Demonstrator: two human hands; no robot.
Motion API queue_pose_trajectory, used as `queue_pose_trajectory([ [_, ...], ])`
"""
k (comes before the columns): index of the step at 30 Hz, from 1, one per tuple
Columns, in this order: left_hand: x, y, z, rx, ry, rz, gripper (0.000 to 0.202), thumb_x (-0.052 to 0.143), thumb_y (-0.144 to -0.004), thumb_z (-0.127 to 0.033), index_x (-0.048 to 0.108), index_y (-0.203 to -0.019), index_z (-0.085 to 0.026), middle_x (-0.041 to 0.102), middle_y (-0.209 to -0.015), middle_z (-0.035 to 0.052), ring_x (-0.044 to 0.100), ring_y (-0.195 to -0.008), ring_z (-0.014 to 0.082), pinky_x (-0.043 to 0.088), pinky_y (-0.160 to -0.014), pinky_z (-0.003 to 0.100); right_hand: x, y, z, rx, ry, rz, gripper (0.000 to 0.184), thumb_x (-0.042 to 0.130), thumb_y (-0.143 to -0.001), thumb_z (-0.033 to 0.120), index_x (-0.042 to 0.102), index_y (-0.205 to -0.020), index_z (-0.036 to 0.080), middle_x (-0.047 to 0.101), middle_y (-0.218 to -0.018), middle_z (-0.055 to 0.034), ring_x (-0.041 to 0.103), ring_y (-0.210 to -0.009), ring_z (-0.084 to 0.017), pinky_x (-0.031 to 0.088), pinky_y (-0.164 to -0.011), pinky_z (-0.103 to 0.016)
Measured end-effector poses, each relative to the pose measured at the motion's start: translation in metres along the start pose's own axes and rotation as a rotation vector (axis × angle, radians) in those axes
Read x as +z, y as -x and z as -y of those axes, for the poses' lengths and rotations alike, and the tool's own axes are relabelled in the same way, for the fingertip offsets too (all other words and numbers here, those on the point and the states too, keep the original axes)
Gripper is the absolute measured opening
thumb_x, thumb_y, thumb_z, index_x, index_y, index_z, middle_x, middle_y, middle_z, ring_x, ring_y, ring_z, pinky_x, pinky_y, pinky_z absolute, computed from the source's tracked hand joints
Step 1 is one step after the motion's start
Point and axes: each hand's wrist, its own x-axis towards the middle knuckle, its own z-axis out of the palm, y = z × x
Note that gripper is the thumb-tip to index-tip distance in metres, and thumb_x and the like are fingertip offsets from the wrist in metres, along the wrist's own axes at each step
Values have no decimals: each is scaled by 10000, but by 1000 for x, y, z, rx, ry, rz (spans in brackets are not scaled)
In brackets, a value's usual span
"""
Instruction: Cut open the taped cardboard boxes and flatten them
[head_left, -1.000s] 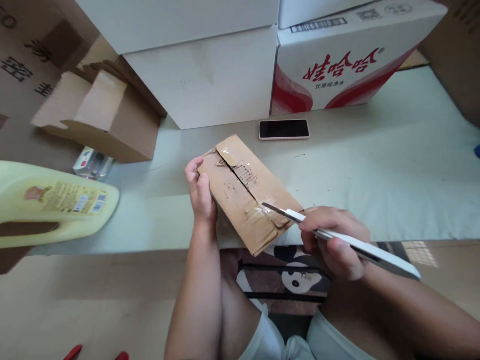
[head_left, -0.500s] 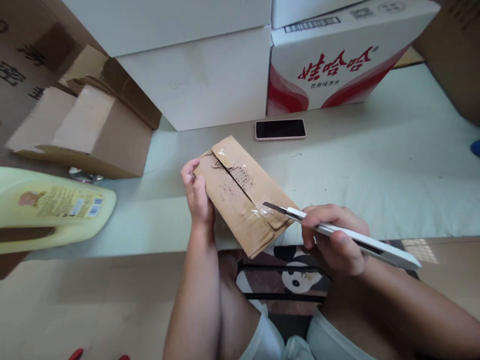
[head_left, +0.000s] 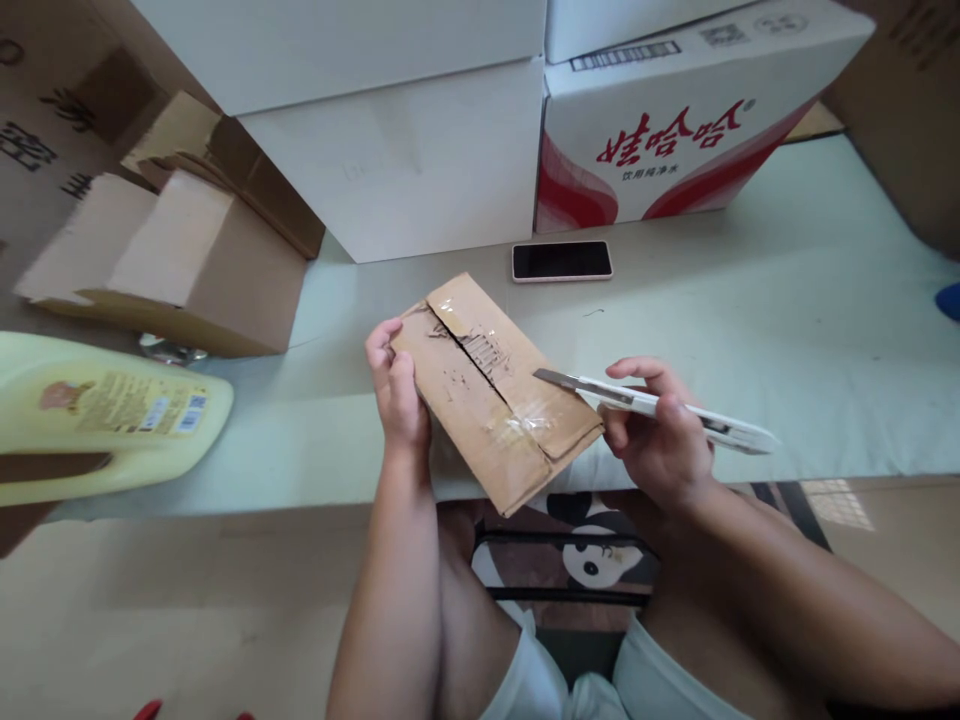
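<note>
A small brown cardboard box (head_left: 457, 400) is tilted over the table's front edge, its top face up. A slit runs along the seam between its flaps, with torn paper and shiny clear tape around it. My left hand (head_left: 401, 395) grips the box's left end, thumb on top. In my right hand (head_left: 664, 430) is a white utility knife (head_left: 645, 400) with its blade out, pointing left. The blade tip appears over the box's right part; whether it touches the cardboard I cannot tell. My right index finger is raised off the knife, while the thumb presses its handle.
A black-screened phone (head_left: 562, 261) lies behind the box on the pale green cloth (head_left: 750, 350). White cartons (head_left: 405, 170) and a red-and-white carton (head_left: 660, 150) stand at the back. Left are open cardboard boxes (head_left: 240, 270) and a yellow jug (head_left: 165, 440).
My right hand has shifted up and left, and the knife has turned closer to level. Its index finger has lifted from the handle. The box and my left hand have barely moved.
</note>
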Motion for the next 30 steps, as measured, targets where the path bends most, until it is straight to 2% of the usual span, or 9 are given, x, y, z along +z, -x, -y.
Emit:
queue_pose_trajectory([
  [5, 0, 1, -1, -2, 12, -4, 463, 568, -855, -592, 525, -1196, -282, 565, -1240, 75, 565, -1153, 248, 442, -1034, 442, -1, -5, -2, 33, -56, -19, 324, 565, -855, 555, 625, -880, 238, 481, -448, 78, 382, -331, -86, 276, -316, -204],
  [13, 1, 0, -2, -11, 24, -36, 495, 602, -820, -612, 545, -1174, -270, 589, -1209, 71, 580, -1112, 235, 459, -995, 410, -2, -6, -4, 42, -97, -12, 310, 589, -848, 536, 642, -875, 232, 496, -456, 70, 395, -342, -81, 280, -319, -195],
  [21, 1, -1, -3, -16, 40, -37, 508, 620, -798, -617, 557, -1163, -270, 590, -1205, 60, 579, -1088, 216, 464, -959, 366, -2, -6, -3, 92, -42, -51, 360, 587, -817, 587, 619, -850, 229, 471, -450, 70, 381, -344, -84, 273, -316, -199],
  [30, 1, 0, 0, -18, 50, -36, 487, 607, -819, -601, 536, -1176, -279, 575, -1200, 59, 566, -1091, 224, 455, -965, 385, -2, -5, -3, 84, -81, -54, 334, 606, -827, 557, 650, -847, 226, 493, -447, 64, 402, -350, -85, 278, -323, -197],
])
